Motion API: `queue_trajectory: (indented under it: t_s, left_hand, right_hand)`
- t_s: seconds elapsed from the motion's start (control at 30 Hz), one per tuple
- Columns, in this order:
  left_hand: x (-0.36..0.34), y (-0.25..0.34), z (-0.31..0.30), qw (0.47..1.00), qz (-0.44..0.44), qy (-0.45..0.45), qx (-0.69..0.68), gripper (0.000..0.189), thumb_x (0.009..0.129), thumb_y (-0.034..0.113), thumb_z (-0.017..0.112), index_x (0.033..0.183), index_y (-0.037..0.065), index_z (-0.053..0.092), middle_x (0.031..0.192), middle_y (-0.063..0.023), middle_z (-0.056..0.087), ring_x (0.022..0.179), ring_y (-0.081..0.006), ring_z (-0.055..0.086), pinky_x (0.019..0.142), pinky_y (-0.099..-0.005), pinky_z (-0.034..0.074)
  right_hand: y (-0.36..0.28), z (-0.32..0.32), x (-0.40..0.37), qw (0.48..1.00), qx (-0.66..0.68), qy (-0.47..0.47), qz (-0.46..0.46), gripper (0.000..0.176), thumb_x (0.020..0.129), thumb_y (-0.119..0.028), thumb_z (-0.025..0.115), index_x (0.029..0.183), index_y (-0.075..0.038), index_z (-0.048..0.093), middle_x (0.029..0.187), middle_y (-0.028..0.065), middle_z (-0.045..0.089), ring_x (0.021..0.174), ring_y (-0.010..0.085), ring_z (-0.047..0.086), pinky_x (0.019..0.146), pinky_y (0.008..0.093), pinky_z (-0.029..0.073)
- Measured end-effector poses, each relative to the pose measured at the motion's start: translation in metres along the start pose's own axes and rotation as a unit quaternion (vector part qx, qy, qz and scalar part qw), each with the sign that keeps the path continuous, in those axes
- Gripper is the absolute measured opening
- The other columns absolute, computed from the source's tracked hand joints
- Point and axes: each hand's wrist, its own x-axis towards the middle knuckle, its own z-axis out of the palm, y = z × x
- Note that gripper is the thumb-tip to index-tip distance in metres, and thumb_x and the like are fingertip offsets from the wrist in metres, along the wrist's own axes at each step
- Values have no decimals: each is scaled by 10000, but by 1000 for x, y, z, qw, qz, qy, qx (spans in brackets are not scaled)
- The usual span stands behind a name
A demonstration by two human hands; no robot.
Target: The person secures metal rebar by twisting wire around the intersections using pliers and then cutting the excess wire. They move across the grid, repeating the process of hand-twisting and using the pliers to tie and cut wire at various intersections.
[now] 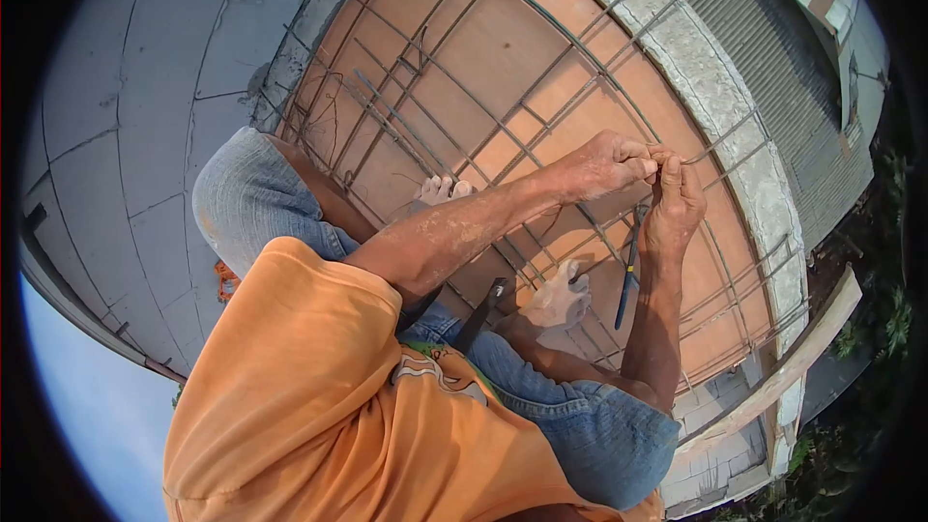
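My left hand point(622, 164) and my right hand point(674, 205) meet above the rebar grid point(503, 121), fingertips pinched together. Whatever is between the fingers is too small to make out. Beside my right wrist, pincers point(630, 275) with dark blue and yellow handles rest at the grid, jaws toward my hands. The thin steel bars cross over orange-brown formwork panels point(527, 48). A long curved bar passes close to my fingertips.
My bare feet point(561, 298) are among the bars. A rough concrete edge point(720, 87) borders the panels, with corrugated roofing point(764, 48) beyond. Grey block wall point(145, 135) stands at left. Loose thin wires point(324, 121) curl near the grid's left side. A wooden plank point(793, 362) lies at right.
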Motion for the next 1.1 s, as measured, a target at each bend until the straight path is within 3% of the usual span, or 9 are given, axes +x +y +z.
queue_trajectory:
  t_s: [0.1,0.2,0.4,0.7,0.77,0.8,0.87,1.0,1.1]
  left_hand:
    - [-3,52,17,987,-121,11,-106,281,944,272,601,871,7,656,530,59,405,434,-36,301,395,-223,215]
    - [-13,114,46,996,-20,-31,-86,293,943,274,610,872,-4,668,498,54,406,409,-31,310,371,-219,201]
    - [-2,128,44,995,46,-89,7,319,955,309,594,974,6,693,525,29,481,437,-37,370,395,-197,261]
    - [0,57,39,989,-97,-83,71,409,955,401,582,1027,4,649,563,38,510,436,-50,378,402,-186,282]
    - [-2,53,45,980,-150,-118,61,448,946,414,591,1114,0,633,700,-31,627,575,-92,548,506,-205,414]
    - [2,48,47,979,-141,-131,74,448,946,414,591,1114,0,633,700,-31,627,575,-92,548,506,-205,414]
    - [7,38,46,988,-20,-56,144,492,941,412,596,1219,7,598,962,-128,686,890,-179,651,749,-299,518]
    - [27,94,51,993,32,7,112,500,942,395,593,1259,9,581,1115,-165,658,1087,-233,617,942,-386,491]
    - [37,106,62,998,2,-3,69,433,949,360,594,1192,3,615,1077,-150,669,1053,-229,630,918,-377,501]
  right_hand:
    - [-38,1,6,999,43,2,-18,284,999,-214,537,902,35,634,897,83,626,816,121,522,732,260,416]
    - [-101,4,3,975,86,-35,-201,263,1011,-169,484,922,41,614,956,166,619,894,187,590,831,336,494]
    - [-129,-8,18,956,60,-55,-282,255,1011,-164,482,922,34,616,980,172,633,948,209,604,891,368,500]
    - [-98,-49,18,974,205,34,-89,298,1019,-244,471,925,20,573,882,143,626,749,204,675,650,354,602]
    - [-87,-52,16,981,167,50,-85,333,1019,-274,476,904,22,577,855,123,625,675,157,643,605,306,571]
    - [-86,-55,15,985,137,55,-90,345,1019,-284,480,890,20,582,831,109,624,645,137,627,586,283,552]
    - [-93,-63,12,990,104,36,-86,355,1019,-288,483,873,18,587,806,93,620,625,121,611,566,268,527]
    - [-106,-67,2,999,12,-48,-9,370,1017,-291,488,826,7,596,748,58,608,590,95,589,519,245,475]
    - [-110,-60,-3,996,10,-81,20,376,1012,-292,496,816,9,606,677,57,595,549,103,578,508,248,470]
